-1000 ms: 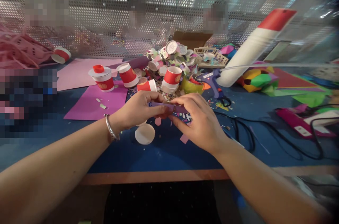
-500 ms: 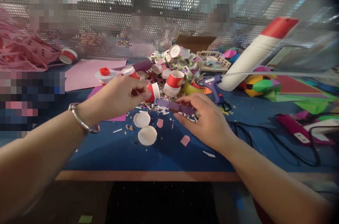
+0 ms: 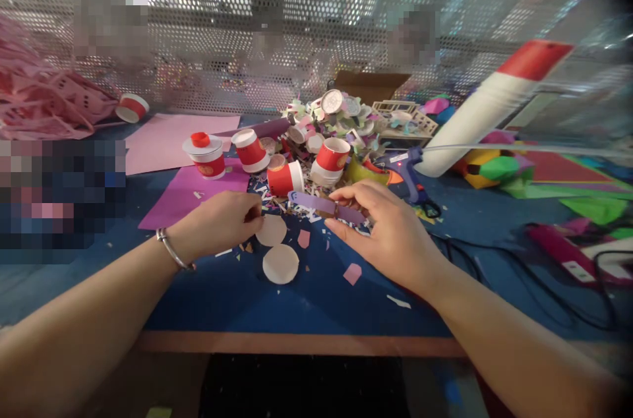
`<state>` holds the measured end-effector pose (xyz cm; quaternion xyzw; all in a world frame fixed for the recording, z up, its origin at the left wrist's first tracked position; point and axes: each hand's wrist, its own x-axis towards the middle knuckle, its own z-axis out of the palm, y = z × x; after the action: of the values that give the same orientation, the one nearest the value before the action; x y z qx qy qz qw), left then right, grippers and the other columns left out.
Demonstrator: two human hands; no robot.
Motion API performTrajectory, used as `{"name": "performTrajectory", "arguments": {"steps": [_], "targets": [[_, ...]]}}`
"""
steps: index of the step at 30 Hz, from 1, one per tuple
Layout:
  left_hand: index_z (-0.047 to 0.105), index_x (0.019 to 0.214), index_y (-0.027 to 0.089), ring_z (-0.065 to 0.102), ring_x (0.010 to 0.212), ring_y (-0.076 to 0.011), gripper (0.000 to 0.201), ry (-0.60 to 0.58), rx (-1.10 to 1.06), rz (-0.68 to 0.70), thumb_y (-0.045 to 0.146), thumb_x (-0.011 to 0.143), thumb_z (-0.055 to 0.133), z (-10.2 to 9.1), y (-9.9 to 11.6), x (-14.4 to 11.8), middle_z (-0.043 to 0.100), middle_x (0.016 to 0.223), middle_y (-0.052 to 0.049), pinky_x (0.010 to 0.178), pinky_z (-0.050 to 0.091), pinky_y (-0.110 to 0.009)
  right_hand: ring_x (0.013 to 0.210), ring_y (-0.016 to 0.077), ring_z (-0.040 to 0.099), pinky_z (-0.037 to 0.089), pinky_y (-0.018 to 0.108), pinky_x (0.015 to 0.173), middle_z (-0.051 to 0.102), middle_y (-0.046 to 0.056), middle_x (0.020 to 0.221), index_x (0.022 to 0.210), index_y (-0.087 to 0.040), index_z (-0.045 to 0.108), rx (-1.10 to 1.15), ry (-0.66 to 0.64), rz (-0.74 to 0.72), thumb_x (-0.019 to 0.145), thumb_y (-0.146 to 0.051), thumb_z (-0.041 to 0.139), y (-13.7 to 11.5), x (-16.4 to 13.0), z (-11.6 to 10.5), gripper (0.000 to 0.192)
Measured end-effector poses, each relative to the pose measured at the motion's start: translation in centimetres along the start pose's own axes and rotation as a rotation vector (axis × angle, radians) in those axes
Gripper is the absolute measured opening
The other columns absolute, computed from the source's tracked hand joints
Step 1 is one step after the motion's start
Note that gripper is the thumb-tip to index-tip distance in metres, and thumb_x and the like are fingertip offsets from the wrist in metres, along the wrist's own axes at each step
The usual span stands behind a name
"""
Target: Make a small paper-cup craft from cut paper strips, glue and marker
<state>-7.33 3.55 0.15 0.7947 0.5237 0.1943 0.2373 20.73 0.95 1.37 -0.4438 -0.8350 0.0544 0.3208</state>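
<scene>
Right hand [image 3: 390,233] with a grip on a purple paper strip [image 3: 326,206], left hand [image 3: 222,223] seemingly touching a white paper disc [image 3: 271,231].

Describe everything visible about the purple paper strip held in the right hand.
The purple paper strip is a narrow, flat band of thin, matte card. It lies roughly level, tilted slightly down to the right, just above the scrap-strewn blue table. The right hand pinches its right part; its rounded left end juts free.

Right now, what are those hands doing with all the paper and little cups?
A person is doing paper crafts at a messy blue table. The right hand pinches a purple paper strip just above the scraps. The left hand touches a white paper circle lying flat, with a second circle beside it. Red paper cups stand behind.
</scene>
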Motion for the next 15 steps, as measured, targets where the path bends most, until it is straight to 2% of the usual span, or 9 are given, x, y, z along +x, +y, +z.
{"name": "performTrajectory", "arguments": {"steps": [3,8,11,15], "targets": [[0.057,0.072,0.021,0.057,0.054,-0.0154,0.014,0.065,-0.026,-0.025,0.022,0.085,0.063,-0.1,0.2,0.3,0.063,0.063,-0.001,0.049,0.032,-0.025,0.100,0.0261,0.067,0.056,0.043,0.087,0.069,0.008,0.106,0.110,-0.022,0.065,0.028,0.012,0.020,0.087,-0.024,0.075,0.1,0.2,0.4,0.026],[0.052,0.076,0.021,0.073,0.062,-0.0184,0.016,0.217,-0.408,-0.080,0.022,0.086,0.065,1.3,0.5,0.8,0.067,0.064,0.001,0.051,0.049,-0.024,0.093,0.0245,0.068,0.057,0.042,0.082,0.069,0.008,0.104,0.111,-0.022,0.064,0.122,0.060,0.029,0.089,-0.026,0.073,0.3,0.2,1.4,0.024],[0.052,0.082,0.021,0.076,0.068,-0.0189,0.018,0.203,-0.575,-0.118,0.025,0.086,0.069,2.7,1.3,1.1,0.069,0.071,0.001,0.056,0.057,-0.025,0.092,0.0235,0.067,0.057,0.041,0.082,0.068,0.008,0.103,0.111,-0.021,0.064,0.140,0.070,0.032,0.089,-0.026,0.073,0.3,0.1,1.9,0.025],[0.053,0.102,0.020,0.077,0.077,-0.0174,0.030,0.091,-0.856,-0.155,0.023,0.084,0.076,3.8,2.7,1.2,0.072,0.083,0.001,0.071,0.064,-0.029,0.094,0.0238,0.066,0.056,0.041,0.084,0.066,0.008,0.102,0.112,-0.019,0.065,0.130,0.058,0.002,0.089,-0.024,0.073,0.1,0.0,2.3,0.024]]}}
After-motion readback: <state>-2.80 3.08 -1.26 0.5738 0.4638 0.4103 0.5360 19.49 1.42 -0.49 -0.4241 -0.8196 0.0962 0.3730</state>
